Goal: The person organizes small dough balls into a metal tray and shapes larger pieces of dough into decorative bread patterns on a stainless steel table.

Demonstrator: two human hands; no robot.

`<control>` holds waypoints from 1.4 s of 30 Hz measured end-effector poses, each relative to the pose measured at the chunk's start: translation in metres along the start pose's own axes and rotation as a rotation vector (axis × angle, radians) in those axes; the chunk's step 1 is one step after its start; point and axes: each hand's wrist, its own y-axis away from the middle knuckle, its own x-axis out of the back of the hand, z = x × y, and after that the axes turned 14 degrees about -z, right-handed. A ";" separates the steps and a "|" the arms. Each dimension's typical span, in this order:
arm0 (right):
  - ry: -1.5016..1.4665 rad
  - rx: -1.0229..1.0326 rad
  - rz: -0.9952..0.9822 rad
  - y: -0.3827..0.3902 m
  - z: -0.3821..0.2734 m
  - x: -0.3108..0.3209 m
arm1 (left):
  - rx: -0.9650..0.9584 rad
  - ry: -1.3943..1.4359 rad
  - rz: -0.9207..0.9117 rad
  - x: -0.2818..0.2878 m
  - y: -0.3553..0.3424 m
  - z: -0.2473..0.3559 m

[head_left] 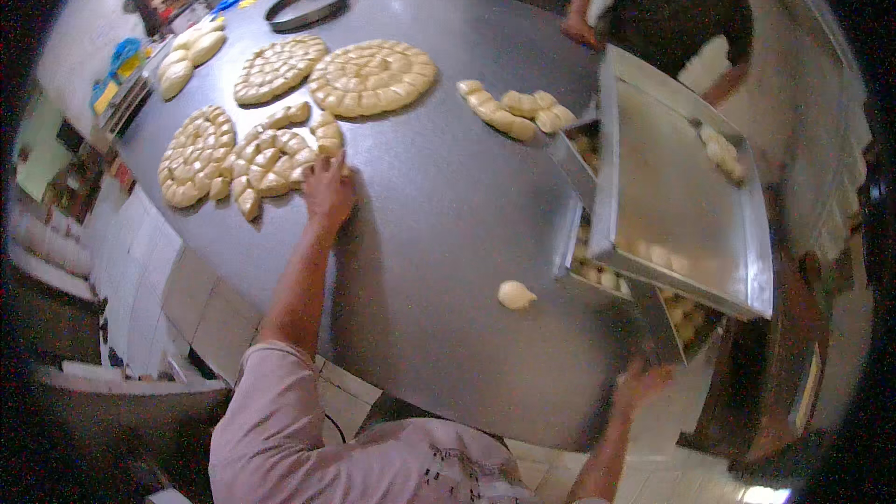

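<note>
My left hand [329,191] reaches over the table, its fingers closed on a piece of scored dough at the near right edge of a partly broken-up dough round [271,163]. Whole scored dough rounds [373,77] lie beyond and to the left of it. My right hand [642,385] is low at the right, by the table's near right edge and just below the corner of a stacked tray. Its fingers look apart and hold nothing, though they are somewhat blurred. A single small dough ball [515,295] sits on the table between my hands.
Across the table a person in a dark shirt [681,9] stands at a tilted metal tray [686,196] with a few dough pieces. More dough-filled trays [597,275] are stacked beneath it. Dough strips [499,112] lie nearby. A round pan [310,6] and smooth loaves [191,51] are at the far left.
</note>
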 end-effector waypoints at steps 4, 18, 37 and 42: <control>-0.084 0.064 -0.032 0.026 0.019 0.009 | -0.009 0.146 -0.071 0.028 0.000 0.026; -0.131 -0.237 0.151 -0.049 0.082 0.046 | -0.051 1.223 -0.720 0.079 0.168 0.152; -1.074 -0.215 -0.208 -0.039 0.125 0.114 | -0.020 1.579 -0.708 0.081 0.187 0.159; -0.993 0.374 -0.083 -0.171 0.035 0.206 | -0.039 1.432 -0.844 0.076 0.203 0.169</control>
